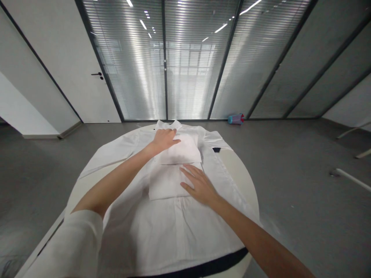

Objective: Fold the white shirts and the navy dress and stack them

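Note:
A white collared shirt (pixel 162 235) lies spread over a round table, its collar at the far edge and its sleeves out to the sides. On its middle rests a folded white piece (pixel 185 150) that looks like cloth or paper, with a second flat white panel (pixel 165 183) nearer to me. My left hand (pixel 165 139) lies on the upper folded piece just below the collar, thumb stretched to the right and nothing visibly gripped. Flat on the right part of the lower panel is my right hand (pixel 198 184), its fingers spread.
The round white table (pixel 242 173) shows at the right rim. Dark material (pixel 203 266) peeks out under the shirt's hem. On the grey floor by the glass partition lies a blue and red object (pixel 235 119). Pale metal legs (pixel 352 179) stand at the right; a door (pixel 95 92) is at the left.

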Tool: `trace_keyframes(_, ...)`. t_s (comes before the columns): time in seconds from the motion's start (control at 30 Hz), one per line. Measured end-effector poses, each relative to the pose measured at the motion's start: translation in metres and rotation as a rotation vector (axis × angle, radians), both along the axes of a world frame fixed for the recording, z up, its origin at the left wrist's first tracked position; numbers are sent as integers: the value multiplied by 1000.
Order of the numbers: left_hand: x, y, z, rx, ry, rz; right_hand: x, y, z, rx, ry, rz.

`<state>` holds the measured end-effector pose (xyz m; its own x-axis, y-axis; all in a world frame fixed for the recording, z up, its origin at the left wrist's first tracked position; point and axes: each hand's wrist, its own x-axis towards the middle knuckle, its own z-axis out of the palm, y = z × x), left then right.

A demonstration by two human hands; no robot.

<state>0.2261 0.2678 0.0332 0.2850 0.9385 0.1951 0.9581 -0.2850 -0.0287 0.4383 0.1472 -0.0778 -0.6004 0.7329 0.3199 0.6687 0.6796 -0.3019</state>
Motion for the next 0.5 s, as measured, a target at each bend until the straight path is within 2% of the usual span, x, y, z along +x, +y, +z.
trace_keyframes(0.1,6,-51,9,90,126,-162,12,10,-2,33,46,-59)
trace_keyframes(0.17,0,-82,7,86,177,-289,22,18,-5,15,81,-24)
trace_keyframes(0.23,-15,-102,-2,75,168,-400,34,27,-8,-18,164,-54)
trace_keyframes(0.33,-50,-110,-26,89,-53,-483,52,48,-13,-80,377,-310)
trace_keyframes(0.4,-73,-104,-49,87,-320,-444,61,68,-15,-167,488,-433)
trace_keyframes(0.43,-82,-98,-63,58,-467,-397,63,78,-15,-234,513,-438)
trace_keyframes(0.5,-93,-85,-93,-73,-748,-277,64,97,-13,-384,504,-358)
